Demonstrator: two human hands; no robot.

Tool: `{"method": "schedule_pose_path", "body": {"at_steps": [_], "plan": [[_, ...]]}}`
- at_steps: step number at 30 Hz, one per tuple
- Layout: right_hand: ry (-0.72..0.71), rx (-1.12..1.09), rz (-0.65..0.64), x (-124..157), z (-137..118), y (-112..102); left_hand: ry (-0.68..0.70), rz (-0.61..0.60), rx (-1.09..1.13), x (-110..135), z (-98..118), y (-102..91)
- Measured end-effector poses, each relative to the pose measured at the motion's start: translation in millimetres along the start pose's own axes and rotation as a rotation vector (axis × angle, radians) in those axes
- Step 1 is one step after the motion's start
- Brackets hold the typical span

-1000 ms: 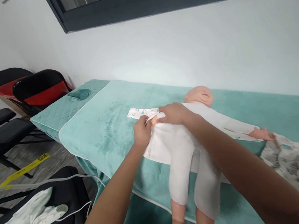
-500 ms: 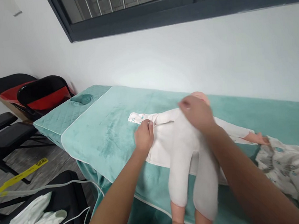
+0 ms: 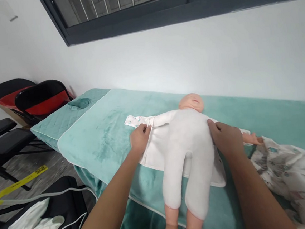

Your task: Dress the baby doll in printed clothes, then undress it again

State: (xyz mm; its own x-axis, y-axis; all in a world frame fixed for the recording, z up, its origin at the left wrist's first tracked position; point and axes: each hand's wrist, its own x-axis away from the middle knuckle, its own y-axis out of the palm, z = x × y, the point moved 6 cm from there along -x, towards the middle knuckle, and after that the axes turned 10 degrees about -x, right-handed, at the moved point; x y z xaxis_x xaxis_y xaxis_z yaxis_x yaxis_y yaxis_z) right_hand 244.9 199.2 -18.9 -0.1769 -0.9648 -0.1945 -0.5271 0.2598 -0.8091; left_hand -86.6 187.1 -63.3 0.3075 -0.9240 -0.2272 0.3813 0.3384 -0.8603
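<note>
The thumb and forefinger of the left hand are pinched together on the edge of a white shirt, next to its sleeve. The thumb of the right hand rests at the opposite side of the doll, with the other fingers curled under; whether they clamp cloth cannot be told. The shirt lies open beneath the doll, its panels spreading toward both sets of fingers. Treat the shirt as light, soft and limp, likely to fold or bunch if pulled at one point; hold it by the panel edges, near the seams. The doll probably has a soft, padded trunk with firmer head and limbs; support it at the trunk. It lies on its back between the hands, head beyond the fingertips, legs toward the wearer. Both forearms reach forward, well apart, wrists low, knuckles upward, flanking the doll. To the right of the right-hand fingers lies a crumpled printed cloth. Beneath everything is a green bed; below and left of the left-hand fingers, more clothes lie on a black chair.
</note>
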Motion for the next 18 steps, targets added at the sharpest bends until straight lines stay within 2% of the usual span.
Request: {"method": "schedule_pose_path", "body": {"at_steps": [3, 6, 10, 14, 16, 18], "plan": [[0.037, -0.173, 0.029, 6.3, 8.2, -1.2, 0.052, -0.013, -0.046, 2.0, 5.1, 0.9], [0.123, -0.450, 0.070, 13.2, 19.9, 2.1, 0.101, -0.013, -0.096, 5.3, 10.2, 0.6], [0.254, -0.999, 0.133, 21.8, 25.5, 15.7, 0.155, -0.014, -0.158, 9.1, 15.4, 1.5], [0.289, -1.537, 0.041, 23.9, 15.1, 35.0, 0.171, -0.006, -0.201, 10.2, 16.9, 2.9], [0.307, -1.627, 0.000, 23.9, 13.4, 40.6, 0.179, -0.001, -0.216, 10.7, 17.5, 3.2], [0.312, -1.562, -0.036, 23.6, 14.6, 42.7, 0.191, 0.005, -0.224, 11.5, 18.2, 3.1]]}}
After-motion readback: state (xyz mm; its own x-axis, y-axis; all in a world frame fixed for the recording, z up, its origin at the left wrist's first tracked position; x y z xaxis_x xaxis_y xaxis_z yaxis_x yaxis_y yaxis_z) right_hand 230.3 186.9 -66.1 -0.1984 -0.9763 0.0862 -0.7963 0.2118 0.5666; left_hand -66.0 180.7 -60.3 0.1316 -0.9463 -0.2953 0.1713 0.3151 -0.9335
